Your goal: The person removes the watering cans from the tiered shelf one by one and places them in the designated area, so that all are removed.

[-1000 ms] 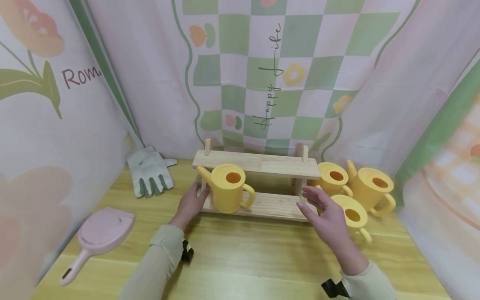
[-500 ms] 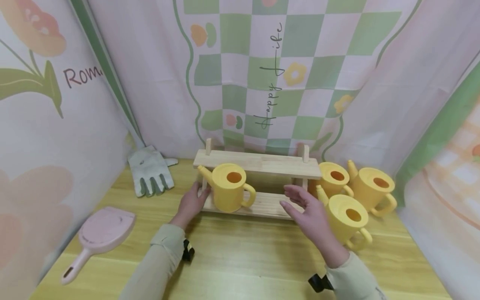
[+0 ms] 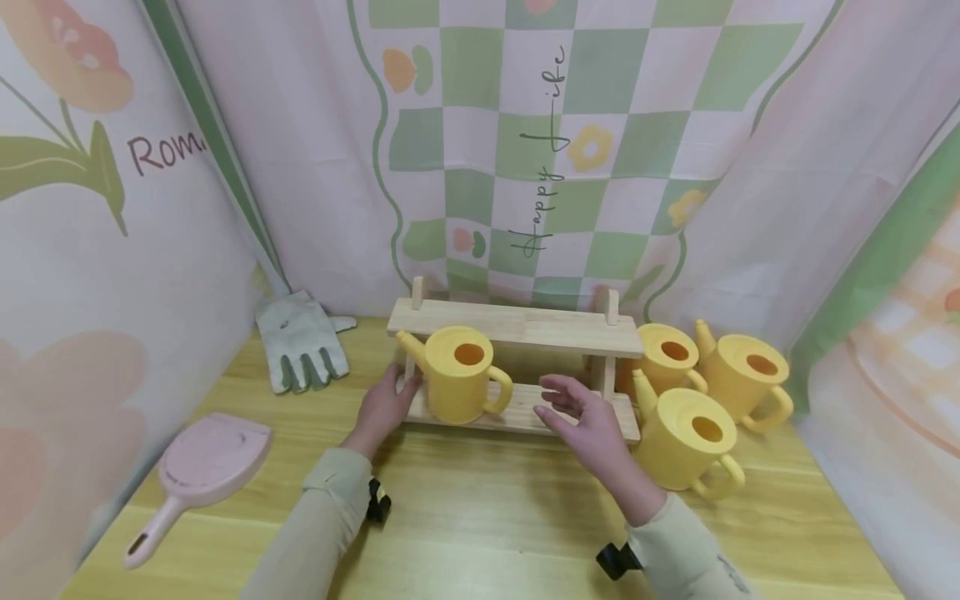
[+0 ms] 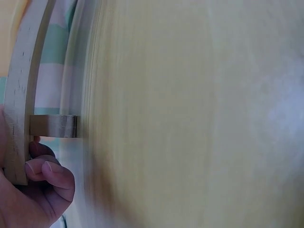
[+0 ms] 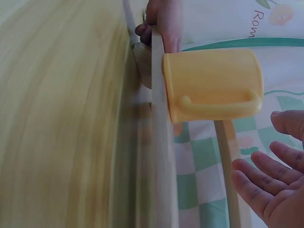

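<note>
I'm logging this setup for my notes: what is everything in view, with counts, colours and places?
shelf: one, pale wood, two tiers, at the back middle of the table.
watering cans: four, yellow; one on the shelf's lower tier, three on the table to the right of the shelf.
glove: one, grey-white, back left.
dustpan: one, pink, front left.
table: one, yellowish wood.
backdrop: pink and green checked cloth with flowers, behind and at the sides.
left hand: grips the shelf's left end.
right hand: open, before the lower tier, holds nothing.
</note>
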The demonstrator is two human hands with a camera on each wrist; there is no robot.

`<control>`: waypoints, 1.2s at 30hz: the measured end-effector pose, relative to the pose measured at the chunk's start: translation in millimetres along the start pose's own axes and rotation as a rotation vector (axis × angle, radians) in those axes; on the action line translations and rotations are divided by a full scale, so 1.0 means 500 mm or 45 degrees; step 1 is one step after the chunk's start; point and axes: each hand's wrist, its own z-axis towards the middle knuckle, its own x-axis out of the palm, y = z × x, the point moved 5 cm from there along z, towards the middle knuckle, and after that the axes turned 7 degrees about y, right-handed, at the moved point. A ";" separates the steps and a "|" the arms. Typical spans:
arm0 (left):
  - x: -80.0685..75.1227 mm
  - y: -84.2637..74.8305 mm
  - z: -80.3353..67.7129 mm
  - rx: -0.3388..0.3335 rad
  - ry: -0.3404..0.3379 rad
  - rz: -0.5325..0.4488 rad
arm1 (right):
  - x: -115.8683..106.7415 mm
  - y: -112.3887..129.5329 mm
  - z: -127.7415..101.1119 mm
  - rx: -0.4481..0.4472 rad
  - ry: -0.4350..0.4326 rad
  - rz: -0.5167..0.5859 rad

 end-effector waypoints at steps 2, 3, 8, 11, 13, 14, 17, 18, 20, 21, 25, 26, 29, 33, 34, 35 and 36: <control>0.000 0.000 0.000 -0.006 -0.001 -0.003 | 0.007 -0.007 0.003 0.006 0.005 0.021; -0.001 0.000 0.000 -0.011 -0.004 -0.006 | 0.010 -0.009 0.005 0.006 0.007 0.033; -0.002 -0.001 -0.001 -0.011 -0.006 -0.004 | 0.028 -0.012 0.014 0.019 0.031 0.089; -0.001 0.000 -0.001 -0.017 -0.004 0.000 | 0.039 -0.001 0.019 0.016 0.049 0.110; 0.000 0.000 0.000 -0.026 -0.001 -0.001 | 0.045 0.013 0.021 0.014 0.057 0.129; 0.000 0.000 0.000 -0.032 -0.001 -0.003 | 0.047 0.019 0.022 0.020 0.060 0.135; 0.001 0.000 -0.001 -0.040 -0.001 -0.006 | 0.055 0.035 0.024 0.045 0.061 0.152; 0.001 -0.001 -0.001 -0.034 0.000 -0.005 | 0.058 0.036 0.024 0.056 0.062 0.146; 0.001 -0.001 -0.001 -0.034 -0.001 -0.003 | 0.064 0.036 0.026 0.072 0.065 0.144; 0.000 -0.001 -0.001 -0.036 -0.003 0.002 | 0.067 0.035 0.027 0.078 0.064 0.149; 0.000 -0.002 -0.001 -0.042 -0.002 -0.002 | 0.078 0.025 0.031 0.085 0.060 0.173; 0.000 -0.002 -0.001 -0.043 0.000 -0.006 | 0.081 0.021 0.032 0.084 0.057 0.178; 0.001 -0.002 -0.001 -0.034 0.002 -0.012 | 0.089 -0.003 0.036 0.084 0.048 0.197; 0.001 -0.001 -0.001 -0.005 -0.010 -0.007 | 0.099 -0.036 0.042 0.113 0.038 0.175; 0.001 -0.001 -0.001 0.001 -0.014 -0.010 | 0.101 -0.039 0.043 0.117 0.034 0.163; 0.000 -0.001 -0.001 0.008 -0.017 -0.010 | 0.103 -0.043 0.043 0.120 0.029 0.154; 0.000 -0.001 -0.001 0.010 -0.018 -0.011 | 0.105 -0.044 0.044 0.116 0.025 0.148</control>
